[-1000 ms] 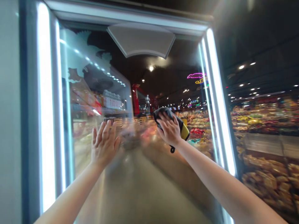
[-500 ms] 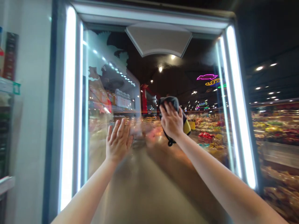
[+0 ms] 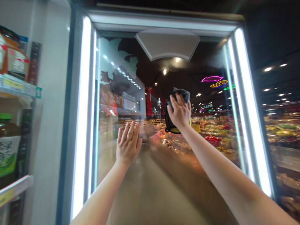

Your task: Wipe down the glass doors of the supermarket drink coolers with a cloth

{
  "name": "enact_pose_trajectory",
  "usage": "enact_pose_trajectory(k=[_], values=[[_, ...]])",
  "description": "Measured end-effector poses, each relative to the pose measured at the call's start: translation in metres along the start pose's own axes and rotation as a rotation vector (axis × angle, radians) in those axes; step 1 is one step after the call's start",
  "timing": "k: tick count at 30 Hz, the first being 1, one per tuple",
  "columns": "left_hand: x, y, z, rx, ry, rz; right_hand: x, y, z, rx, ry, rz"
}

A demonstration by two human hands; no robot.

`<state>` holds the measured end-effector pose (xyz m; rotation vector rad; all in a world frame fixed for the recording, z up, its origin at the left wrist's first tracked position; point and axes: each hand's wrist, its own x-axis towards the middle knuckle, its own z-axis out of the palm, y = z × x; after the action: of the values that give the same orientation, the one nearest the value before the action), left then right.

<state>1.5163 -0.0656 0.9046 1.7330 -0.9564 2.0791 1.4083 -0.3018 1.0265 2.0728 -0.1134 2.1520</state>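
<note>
My left hand [image 3: 127, 142] lies flat against a large glass pane [image 3: 161, 184], fingers stretched upward with nothing in them. To its right and higher up, my right hand [image 3: 180, 111] presses a dark grey cloth [image 3: 172, 122] against the same pane. Its fingers are spread over the cloth, which has a yellow part along its lower edge. Part of the cloth is hidden behind the palm. The pane mirrors shelves, ceiling lights and colourful goods.
Bright light strips [image 3: 81, 125] run up both sides of the pane's frame. Bottles [image 3: 8, 150] stand on shelves at the far left, with a price rail [image 3: 16, 190] jutting out. A pale fan-shaped panel [image 3: 167, 43] shows near the top. Heaped goods [image 3: 284, 131] lie at right.
My right hand has slid the cloth upward on the glass, and the cloth has changed shape. My left hand stays flat. The view has turned slightly left, showing more of the bottle shelves.
</note>
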Motion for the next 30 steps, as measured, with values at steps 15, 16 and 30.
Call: enact_pose_trajectory(k=[15, 16, 30], values=[[-0.042, -0.033, -0.034, -0.091, -0.125, -0.094, -0.030, 0.003, -0.008, -0.042, -0.200, -0.198], [-0.048, -0.036, -0.038, -0.079, -0.132, -0.116, -0.020, -0.011, -0.001, -0.030, -0.166, -0.127], [-0.085, -0.053, -0.058, 0.113, -0.214, -0.103, -0.063, -0.045, 0.004, 0.174, -0.172, -0.523]])
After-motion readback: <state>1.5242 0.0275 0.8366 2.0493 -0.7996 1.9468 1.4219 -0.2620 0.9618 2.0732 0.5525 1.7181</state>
